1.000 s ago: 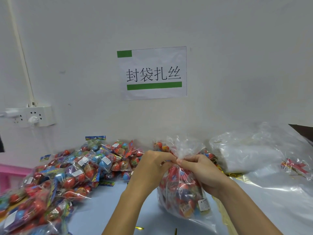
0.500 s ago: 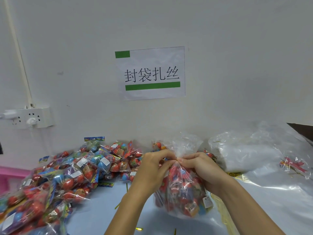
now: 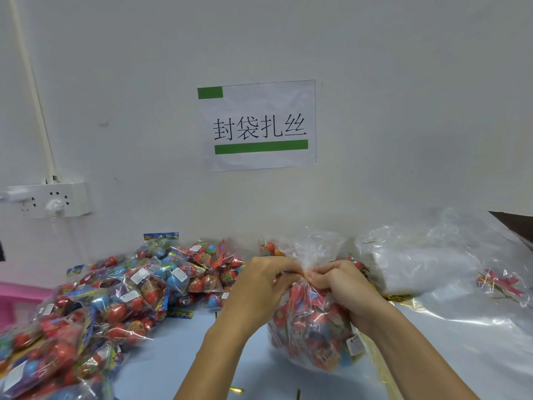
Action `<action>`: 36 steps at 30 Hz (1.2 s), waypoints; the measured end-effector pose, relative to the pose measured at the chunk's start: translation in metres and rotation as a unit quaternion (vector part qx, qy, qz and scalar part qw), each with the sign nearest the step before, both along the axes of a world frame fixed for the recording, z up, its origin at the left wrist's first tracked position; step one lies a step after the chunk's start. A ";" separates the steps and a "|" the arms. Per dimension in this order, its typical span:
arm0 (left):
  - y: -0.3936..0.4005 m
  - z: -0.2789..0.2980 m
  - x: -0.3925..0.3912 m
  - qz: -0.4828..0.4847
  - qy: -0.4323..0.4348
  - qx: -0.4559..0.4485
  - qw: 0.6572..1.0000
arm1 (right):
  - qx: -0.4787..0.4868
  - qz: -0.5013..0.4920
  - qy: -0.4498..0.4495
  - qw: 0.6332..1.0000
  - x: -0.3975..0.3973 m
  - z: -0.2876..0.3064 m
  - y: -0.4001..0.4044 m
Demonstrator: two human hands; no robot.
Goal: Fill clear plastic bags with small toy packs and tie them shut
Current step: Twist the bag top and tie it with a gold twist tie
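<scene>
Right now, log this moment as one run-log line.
step: tying | left hand: pinches neck | right hand: pinches neck | filled bag: on table | loose toy packs: left

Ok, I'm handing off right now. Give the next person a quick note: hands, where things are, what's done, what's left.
Left hand and right hand both pinch the gathered neck of the filled bag, which rests on the table.
Loose toy packs are piled to the left; empty clear bags lie to the right.
Done: this bag is filled.
Left: finish tying the neck, then fill more.
</scene>
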State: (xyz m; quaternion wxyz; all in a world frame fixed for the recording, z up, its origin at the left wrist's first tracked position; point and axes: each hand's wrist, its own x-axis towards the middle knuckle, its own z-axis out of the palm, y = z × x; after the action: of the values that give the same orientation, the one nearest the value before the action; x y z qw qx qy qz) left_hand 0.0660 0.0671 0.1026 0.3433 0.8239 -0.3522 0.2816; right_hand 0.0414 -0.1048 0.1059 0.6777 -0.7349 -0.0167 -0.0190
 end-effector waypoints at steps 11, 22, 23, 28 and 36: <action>-0.001 -0.002 -0.004 0.019 0.041 -0.033 0.998 | -0.010 -0.010 -0.034 0.999 0.002 -0.001 0.013; 0.003 0.007 -0.012 0.017 0.346 -0.180 0.921 | -0.123 -0.034 -0.178 0.976 0.002 -0.009 0.019; 0.003 0.008 -0.012 0.014 0.362 -0.184 0.914 | -0.122 -0.032 -0.183 0.975 0.002 -0.009 0.019; 0.003 0.013 -0.013 -0.036 0.483 -0.234 0.843 | -0.137 -0.056 -0.217 0.965 0.001 -0.009 0.022; 0.002 0.014 -0.010 -0.069 0.530 -0.272 0.800 | -0.111 -0.065 -0.224 0.966 0.000 -0.008 0.021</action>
State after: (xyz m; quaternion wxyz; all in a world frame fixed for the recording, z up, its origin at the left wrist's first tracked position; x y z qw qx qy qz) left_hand 0.0556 0.0694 0.1167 0.7053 0.6905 -0.0803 -0.1393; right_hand 0.0418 -0.0842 0.0979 0.5679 -0.7822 -0.1220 -0.2252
